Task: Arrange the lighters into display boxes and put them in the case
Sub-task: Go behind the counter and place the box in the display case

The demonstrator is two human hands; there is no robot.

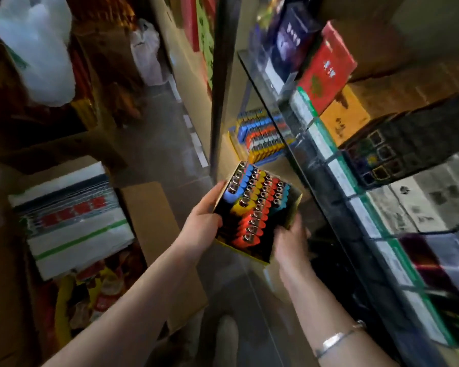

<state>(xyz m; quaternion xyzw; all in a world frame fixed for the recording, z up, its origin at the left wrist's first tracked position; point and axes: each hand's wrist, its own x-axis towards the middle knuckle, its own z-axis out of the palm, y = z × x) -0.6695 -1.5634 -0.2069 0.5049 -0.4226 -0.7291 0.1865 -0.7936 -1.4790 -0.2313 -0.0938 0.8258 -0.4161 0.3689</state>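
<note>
Fingers of the left hand [205,218] and right hand [289,238] curl around a filled lighter box [255,210], held at the open case [273,144] where 1 full box [263,135] already sits; shelving remains.

Blue, yellow, red lighters [252,205] in yellow-edged display box [243,254]; silver bracelet [337,340].

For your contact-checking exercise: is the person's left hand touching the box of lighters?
Touching. The head view shows the left hand gripping the box of lighters by its left wall, thumb over the rim, with no gap.
</note>
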